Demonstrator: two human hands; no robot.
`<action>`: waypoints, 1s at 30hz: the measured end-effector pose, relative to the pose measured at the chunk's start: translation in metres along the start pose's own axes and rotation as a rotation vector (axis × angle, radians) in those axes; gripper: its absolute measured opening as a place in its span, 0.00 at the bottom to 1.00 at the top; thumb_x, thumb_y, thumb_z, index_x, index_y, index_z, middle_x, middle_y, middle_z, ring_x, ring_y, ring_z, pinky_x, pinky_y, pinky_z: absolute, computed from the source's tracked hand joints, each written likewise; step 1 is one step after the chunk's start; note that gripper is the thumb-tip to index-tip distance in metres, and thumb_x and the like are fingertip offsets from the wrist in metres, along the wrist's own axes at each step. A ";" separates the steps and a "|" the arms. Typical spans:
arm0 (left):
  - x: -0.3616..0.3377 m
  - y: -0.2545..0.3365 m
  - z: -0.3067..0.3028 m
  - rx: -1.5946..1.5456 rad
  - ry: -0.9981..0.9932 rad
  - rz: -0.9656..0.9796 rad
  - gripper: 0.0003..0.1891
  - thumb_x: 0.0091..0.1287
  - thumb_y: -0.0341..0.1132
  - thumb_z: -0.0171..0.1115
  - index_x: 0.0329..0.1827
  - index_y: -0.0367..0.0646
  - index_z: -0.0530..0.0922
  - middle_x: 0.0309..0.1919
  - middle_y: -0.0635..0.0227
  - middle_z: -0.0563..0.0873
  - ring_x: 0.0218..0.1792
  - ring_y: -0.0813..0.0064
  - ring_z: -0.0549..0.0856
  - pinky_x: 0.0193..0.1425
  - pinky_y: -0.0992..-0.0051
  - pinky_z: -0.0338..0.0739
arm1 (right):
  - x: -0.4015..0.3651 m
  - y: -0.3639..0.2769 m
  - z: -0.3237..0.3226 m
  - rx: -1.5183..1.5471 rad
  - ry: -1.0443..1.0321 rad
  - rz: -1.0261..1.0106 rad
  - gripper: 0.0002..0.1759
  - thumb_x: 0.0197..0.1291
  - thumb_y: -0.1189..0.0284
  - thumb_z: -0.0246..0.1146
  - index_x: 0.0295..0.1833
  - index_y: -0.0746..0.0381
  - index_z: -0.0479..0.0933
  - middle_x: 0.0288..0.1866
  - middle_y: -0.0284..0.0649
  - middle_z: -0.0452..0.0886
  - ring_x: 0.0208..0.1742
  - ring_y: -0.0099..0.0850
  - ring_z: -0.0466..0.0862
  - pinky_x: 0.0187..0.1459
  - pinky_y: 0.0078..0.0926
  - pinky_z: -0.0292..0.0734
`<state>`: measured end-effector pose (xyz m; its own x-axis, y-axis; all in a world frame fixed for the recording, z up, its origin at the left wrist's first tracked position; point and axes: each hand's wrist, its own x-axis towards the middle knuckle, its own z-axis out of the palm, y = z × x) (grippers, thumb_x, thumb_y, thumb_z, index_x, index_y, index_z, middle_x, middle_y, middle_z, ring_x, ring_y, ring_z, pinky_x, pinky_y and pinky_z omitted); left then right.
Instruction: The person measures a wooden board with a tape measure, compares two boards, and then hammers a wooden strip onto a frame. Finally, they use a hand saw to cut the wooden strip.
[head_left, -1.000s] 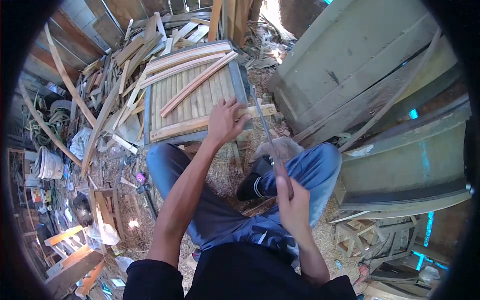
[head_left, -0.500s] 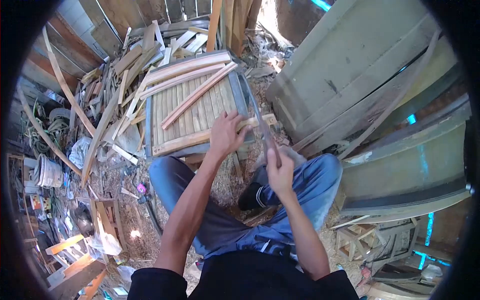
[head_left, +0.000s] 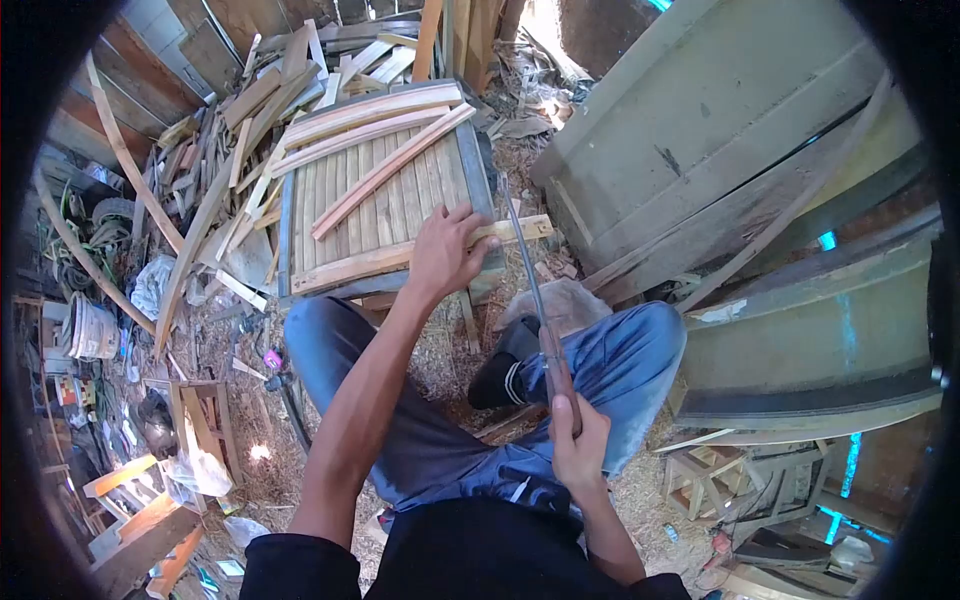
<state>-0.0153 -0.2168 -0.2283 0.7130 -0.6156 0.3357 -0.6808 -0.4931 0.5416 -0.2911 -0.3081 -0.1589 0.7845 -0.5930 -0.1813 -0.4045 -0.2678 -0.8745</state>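
My left hand [head_left: 448, 249] presses flat on a pale wooden strip [head_left: 372, 259] that lies across the near edge of a slatted wooden bench [head_left: 385, 185]. My right hand [head_left: 577, 443] grips the wooden handle of a hand saw [head_left: 537, 302], pulled back close to my lap. The thin saw blade runs forward and crosses the strip near its right end [head_left: 527, 228], just right of my left hand. My legs in blue jeans [head_left: 640, 350] straddle the bench's near end.
Curved wood strips [head_left: 385, 165] lie on the bench top. A heap of offcuts [head_left: 215, 150] fills the left. Large grey-green panels [head_left: 720, 130] lean at the right. Sawdust [head_left: 440, 350] covers the ground. A white bucket [head_left: 88, 328] stands far left.
My right hand pushed the saw forward, then drew it back toward my lap. My left hand has stayed on the strip.
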 end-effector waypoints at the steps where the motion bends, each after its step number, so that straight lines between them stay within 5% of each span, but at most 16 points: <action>1: 0.000 0.000 0.001 0.003 -0.006 -0.002 0.12 0.61 0.39 0.66 0.45 0.43 0.82 0.35 0.62 0.78 0.38 0.55 0.74 0.44 0.62 0.71 | 0.005 0.002 0.004 -0.001 0.000 0.009 0.17 0.69 0.63 0.59 0.36 0.67 0.79 0.15 0.42 0.70 0.16 0.24 0.70 0.23 0.31 0.66; 4: 0.004 -0.003 0.006 0.039 0.049 -0.002 0.15 0.61 0.41 0.66 0.45 0.41 0.83 0.37 0.62 0.79 0.39 0.55 0.75 0.46 0.60 0.72 | 0.037 0.004 0.026 0.002 0.035 -0.089 0.17 0.68 0.63 0.59 0.37 0.66 0.80 0.15 0.44 0.70 0.15 0.34 0.75 0.23 0.32 0.67; 8: 0.018 -0.007 0.004 0.078 0.083 0.007 0.16 0.60 0.41 0.66 0.46 0.40 0.83 0.37 0.61 0.79 0.40 0.55 0.75 0.47 0.61 0.72 | 0.062 0.029 0.037 0.041 0.132 -0.231 0.18 0.68 0.62 0.59 0.33 0.67 0.79 0.14 0.41 0.68 0.14 0.32 0.71 0.22 0.32 0.64; 11: 0.011 -0.004 -0.001 0.112 0.019 -0.034 0.16 0.60 0.41 0.67 0.46 0.40 0.82 0.37 0.61 0.79 0.40 0.55 0.75 0.48 0.61 0.72 | 0.068 0.020 0.013 0.062 0.019 -0.100 0.21 0.68 0.61 0.59 0.31 0.68 0.77 0.14 0.39 0.65 0.17 0.23 0.65 0.22 0.32 0.61; 19: 0.011 0.001 0.000 0.068 0.022 -0.055 0.17 0.59 0.43 0.69 0.46 0.41 0.82 0.38 0.61 0.78 0.40 0.54 0.74 0.48 0.60 0.71 | 0.058 -0.027 0.016 0.055 0.060 -0.124 0.22 0.69 0.59 0.58 0.30 0.69 0.76 0.16 0.49 0.72 0.17 0.36 0.73 0.25 0.37 0.66; 24: 0.011 0.003 0.000 0.070 0.064 -0.014 0.16 0.61 0.43 0.67 0.45 0.41 0.82 0.36 0.61 0.78 0.39 0.55 0.74 0.46 0.59 0.72 | 0.068 -0.068 -0.010 -0.097 -0.120 -0.094 0.21 0.66 0.58 0.61 0.33 0.68 0.74 0.19 0.48 0.74 0.22 0.43 0.76 0.29 0.37 0.70; 27: 0.018 0.005 -0.005 0.071 0.034 -0.083 0.14 0.62 0.42 0.65 0.43 0.40 0.83 0.35 0.60 0.79 0.39 0.54 0.76 0.47 0.60 0.73 | 0.067 -0.073 -0.012 -0.006 -0.123 -0.255 0.20 0.65 0.59 0.63 0.36 0.68 0.74 0.20 0.49 0.75 0.22 0.45 0.75 0.29 0.37 0.70; 30: 0.030 -0.006 -0.003 -0.072 -0.042 -0.101 0.11 0.62 0.40 0.64 0.38 0.40 0.83 0.34 0.59 0.80 0.41 0.53 0.78 0.47 0.58 0.74 | 0.062 -0.060 -0.017 0.064 -0.163 -0.159 0.17 0.65 0.61 0.63 0.40 0.67 0.74 0.22 0.46 0.76 0.22 0.38 0.77 0.29 0.35 0.70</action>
<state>0.0107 -0.2300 -0.2190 0.7688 -0.5908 0.2447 -0.5908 -0.5097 0.6255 -0.2265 -0.3415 -0.1099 0.9035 -0.4156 -0.1045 -0.2432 -0.2964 -0.9236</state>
